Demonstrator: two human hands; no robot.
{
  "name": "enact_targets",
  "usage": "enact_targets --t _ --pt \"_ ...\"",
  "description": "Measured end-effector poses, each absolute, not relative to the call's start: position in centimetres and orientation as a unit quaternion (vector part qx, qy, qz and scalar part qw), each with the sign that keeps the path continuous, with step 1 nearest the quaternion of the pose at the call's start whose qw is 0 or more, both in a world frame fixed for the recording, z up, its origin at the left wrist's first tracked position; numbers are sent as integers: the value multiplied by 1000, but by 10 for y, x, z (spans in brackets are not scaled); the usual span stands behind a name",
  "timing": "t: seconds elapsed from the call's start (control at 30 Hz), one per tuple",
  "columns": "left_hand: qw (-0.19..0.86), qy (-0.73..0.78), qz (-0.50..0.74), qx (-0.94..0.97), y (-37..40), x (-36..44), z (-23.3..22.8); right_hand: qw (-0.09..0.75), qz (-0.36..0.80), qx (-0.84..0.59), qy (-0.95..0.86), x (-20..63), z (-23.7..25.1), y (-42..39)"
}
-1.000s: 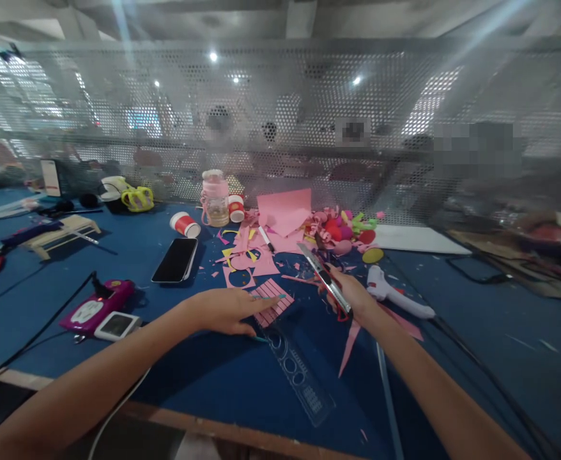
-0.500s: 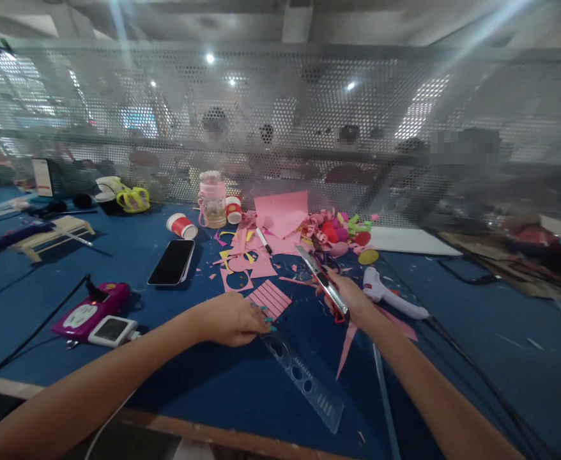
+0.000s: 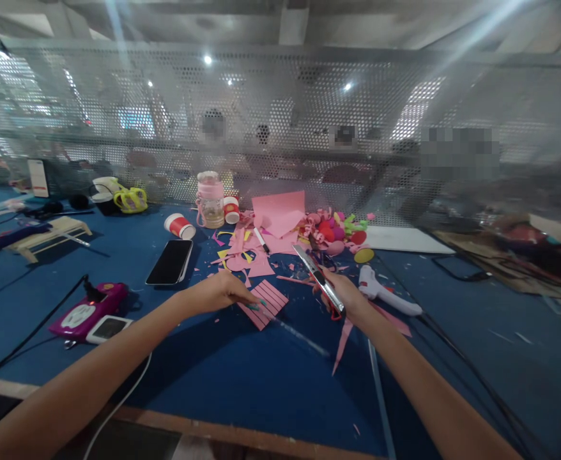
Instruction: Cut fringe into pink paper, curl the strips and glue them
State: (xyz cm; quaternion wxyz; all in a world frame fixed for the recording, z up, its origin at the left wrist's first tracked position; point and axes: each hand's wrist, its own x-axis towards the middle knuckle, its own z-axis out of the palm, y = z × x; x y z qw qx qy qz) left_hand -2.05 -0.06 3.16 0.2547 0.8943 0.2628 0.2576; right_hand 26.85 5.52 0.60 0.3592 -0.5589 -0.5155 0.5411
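Two hands show in the head view. We see the left hand with fingertips pinched together, apparently on the clear ruler; half a second ago its broad face showed, and now it is a blurred, near edge-on streak crossing the lined pink square on the blue table. We judge the ruler is being repositioned. The right hand stays curled round a utility knife, blade clear of the square.
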Motion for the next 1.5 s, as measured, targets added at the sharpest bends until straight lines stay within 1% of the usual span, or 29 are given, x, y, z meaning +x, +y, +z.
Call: enact_targets --t 0.07,0.13,0.2,0.27,0.33,0.43,0.5,0.57,0.7,0.83,0.97,1.03,1.1,1.23,1.4,1.5 --pt "244 303 308 868 -1 -18 30 362 533 -562 -518 268 7 55" --pt "261 355 382 812 -3 -12 27 366 528 -562 -521 268 8 53" --pt "328 383 446 740 -8 -3 24 367 528 -560 -522 267 10 51" --pt "403 374 466 693 -15 9 21 367 529 -557 -525 266 11 50" --pt "452 364 455 676 -23 19 20 362 529 -557 -528 265 11 50" --pt "550 370 374 649 -34 30 20 357 527 -558 -533 265 9 51" --pt "571 375 339 647 -39 33 18 356 525 -558 -535 265 8 52" --pt "548 377 342 664 -43 35 15 358 524 -556 -537 266 8 52" --pt "422 396 346 738 -51 38 7 363 526 -554 -533 264 12 50" --pt "277 427 270 817 -59 39 13 363 531 -557 -526 261 16 46" --pt "112 361 215 901 -56 31 22 366 532 -561 -519 261 16 45" --pt "65 325 174 927 -51 26 22 368 532 -559 -519 261 14 46" --pt "54 323 133 935 -46 21 18 373 533 -551 -523 261 14 46" --pt "82 352 82 929 -42 19 9 381 527 -506 -568 254 16 37" --pt "82 384 73 917 -42 23 8 308 538 -486 -616 238 17 19" --pt "68 403 72 910 -39 23 7 295 536 -499 -613 233 18 14"
